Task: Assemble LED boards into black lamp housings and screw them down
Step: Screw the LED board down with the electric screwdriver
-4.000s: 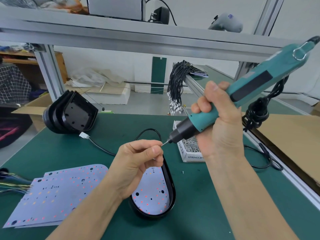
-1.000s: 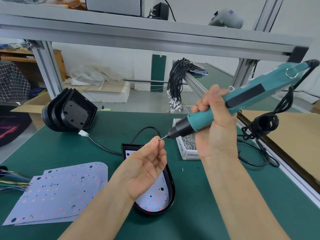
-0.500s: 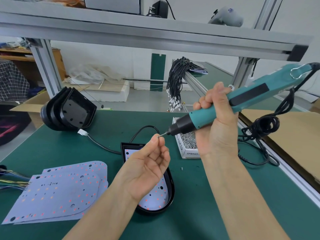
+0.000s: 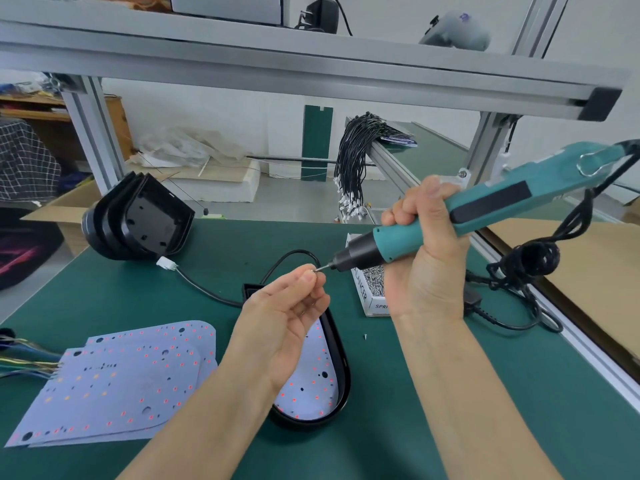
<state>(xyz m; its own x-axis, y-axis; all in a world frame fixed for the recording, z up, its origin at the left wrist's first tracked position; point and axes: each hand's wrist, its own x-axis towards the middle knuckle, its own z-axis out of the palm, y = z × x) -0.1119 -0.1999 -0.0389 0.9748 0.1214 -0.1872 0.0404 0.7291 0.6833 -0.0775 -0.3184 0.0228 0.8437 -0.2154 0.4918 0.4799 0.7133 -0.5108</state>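
From the head camera I see a green bench mat (image 4: 398, 427) under an aluminium frame (image 4: 311, 69). One lamp housing (image 4: 341, 362) lies centre with an LED board (image 4: 311, 386) inside, partly hidden by my left hand (image 4: 287, 320), which pinches a tiny screw (image 4: 314, 270) at the driver tip. My right hand (image 4: 424, 258) grips one teal screwdriver (image 4: 485, 206). Spare boards (image 4: 114, 382) overlap; I can't count them.

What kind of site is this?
Likely a small lamp assembly workshop: green-matted bench under an aluminium frame, stacked LED boards, spare black housings, a box of screws, and a corded electric screwdriver.
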